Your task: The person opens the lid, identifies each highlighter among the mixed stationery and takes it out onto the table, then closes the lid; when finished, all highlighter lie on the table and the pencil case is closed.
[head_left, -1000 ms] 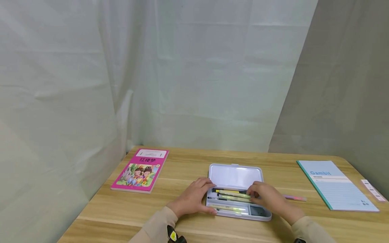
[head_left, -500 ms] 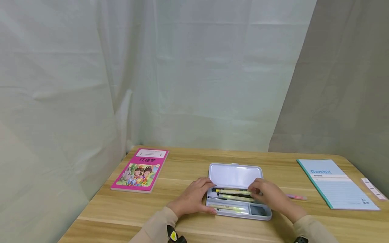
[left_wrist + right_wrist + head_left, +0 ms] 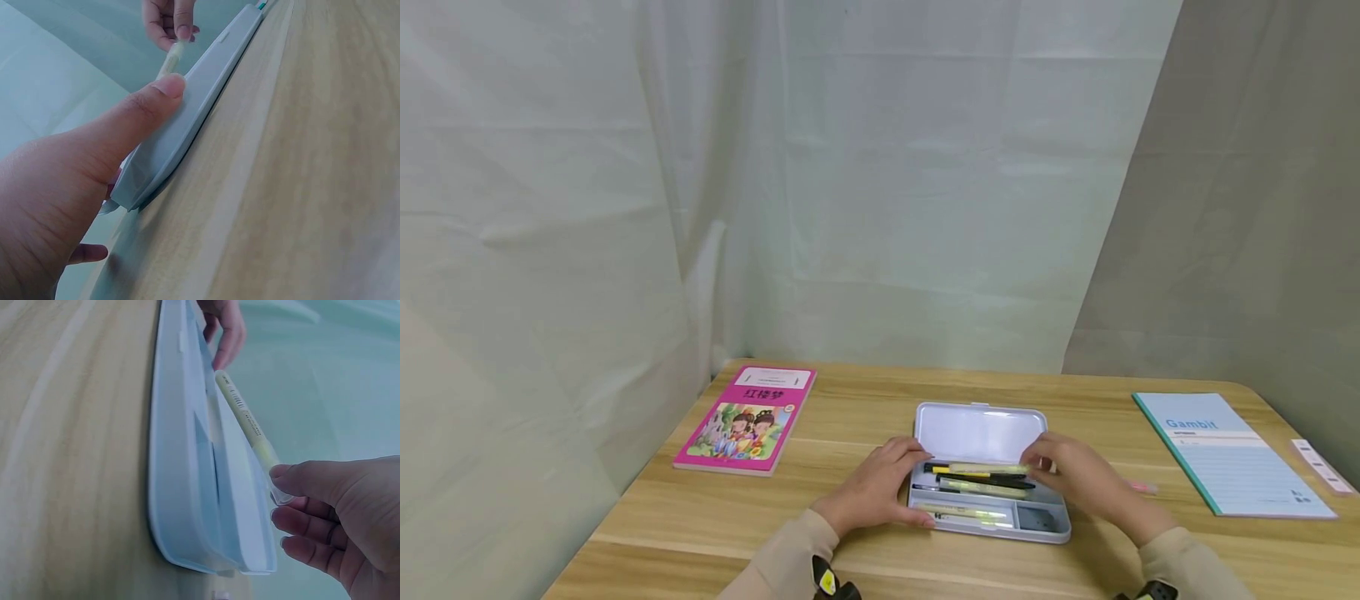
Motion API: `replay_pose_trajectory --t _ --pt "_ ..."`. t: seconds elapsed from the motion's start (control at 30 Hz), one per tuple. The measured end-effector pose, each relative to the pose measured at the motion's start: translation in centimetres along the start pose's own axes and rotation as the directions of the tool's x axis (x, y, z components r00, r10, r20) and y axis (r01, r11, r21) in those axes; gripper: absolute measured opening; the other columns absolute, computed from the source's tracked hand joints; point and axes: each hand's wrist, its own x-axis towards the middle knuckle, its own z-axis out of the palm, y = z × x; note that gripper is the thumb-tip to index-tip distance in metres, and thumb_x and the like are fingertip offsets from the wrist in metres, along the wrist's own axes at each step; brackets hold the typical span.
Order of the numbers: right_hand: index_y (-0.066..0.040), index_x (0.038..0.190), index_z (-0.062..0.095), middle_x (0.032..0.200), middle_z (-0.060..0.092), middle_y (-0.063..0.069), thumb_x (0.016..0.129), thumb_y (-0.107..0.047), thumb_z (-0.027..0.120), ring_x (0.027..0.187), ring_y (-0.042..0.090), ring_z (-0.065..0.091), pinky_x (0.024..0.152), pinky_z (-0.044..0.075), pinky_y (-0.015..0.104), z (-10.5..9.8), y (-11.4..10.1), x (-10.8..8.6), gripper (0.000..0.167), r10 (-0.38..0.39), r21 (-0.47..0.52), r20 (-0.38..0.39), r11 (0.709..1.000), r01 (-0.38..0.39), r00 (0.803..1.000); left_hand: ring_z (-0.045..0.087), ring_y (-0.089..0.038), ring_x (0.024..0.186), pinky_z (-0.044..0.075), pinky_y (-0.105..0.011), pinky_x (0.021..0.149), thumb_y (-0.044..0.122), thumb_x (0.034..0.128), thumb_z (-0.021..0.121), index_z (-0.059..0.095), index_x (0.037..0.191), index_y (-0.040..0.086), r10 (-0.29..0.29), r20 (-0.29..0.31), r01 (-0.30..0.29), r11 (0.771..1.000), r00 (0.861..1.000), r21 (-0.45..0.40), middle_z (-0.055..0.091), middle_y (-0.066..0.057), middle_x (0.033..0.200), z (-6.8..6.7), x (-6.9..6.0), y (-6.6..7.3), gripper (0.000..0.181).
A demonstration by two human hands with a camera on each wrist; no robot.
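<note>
A white pencil case lies with its lid folded back. My left hand holds its left end, thumb at the front edge and fingers toward the back; in the left wrist view the thumb lies on the front wall. My right hand pinches one end of a pale yellow highlighter between thumb and fingers, tilted over the case. Beneath it in the rear compartment lie a black-and-yellow pen and other dark pens. Another yellowish highlighter rests there too. More pens and a dark grey block occupy the front compartments.
A pink book lies at the left of the wooden table. To the right are a light blue notebook and a small pink-and-white strip. A pink pen tip shows beside my right wrist.
My right hand has moved right and slightly up, drawing the highlighter off the pens below it. The pink pen on the table is now mostly covered by that hand. My left hand stays put.
</note>
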Motion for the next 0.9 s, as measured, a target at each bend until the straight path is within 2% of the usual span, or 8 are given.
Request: replay_pose_trajectory --t 0.23,0.63,0.9 --pt "-0.012 0.086 0.069 0.081 0.061 -0.009 0.08 -0.003 0.073 0.071 -0.002 0.051 0.059 0.048 0.019 -0.8 0.4 -0.2 0.012 -0.03 -0.018 -0.029 0.999 0.03 0.999 0.038 -0.018 0.136 0.035 -0.041 0.114 0.073 0.071 0.066 0.049 0.138 0.016 -0.011 0.01 0.011 1.0 1.0 -0.012 0.045 0.001 0.141 -0.1 0.0 0.1 0.089" --pt "-0.014 0.086 0.068 0.083 0.061 -0.009 0.08 -0.001 0.072 0.072 -0.004 0.049 0.059 0.048 0.019 -2.1 1.0 -1.3 0.015 -0.044 -0.032 -0.062 0.999 0.043 0.997 0.039 -0.019 0.136 0.035 -0.041 0.115 0.073 0.0707 0.066 0.05 0.138 0.015 0.004 -0.001 -0.004 1.0 1.0 0.001 0.046 0.001 0.141 0.0 0.0 0.0 0.09" --pt "-0.01 0.092 0.069 0.084 0.061 -0.009 0.081 -0.001 0.071 0.074 -0.005 0.049 0.06 0.049 0.019 -3.3 1.5 -2.0 0.015 0.006 0.01 -0.052 1.0 -0.006 0.999 0.038 -0.019 0.136 0.034 -0.042 0.115 0.074 0.0708 0.064 0.049 0.138 0.015 -0.006 0.004 0.006 1.0 1.0 -0.011 0.045 0.001 0.141 0.1 0.1 0.0 0.091"
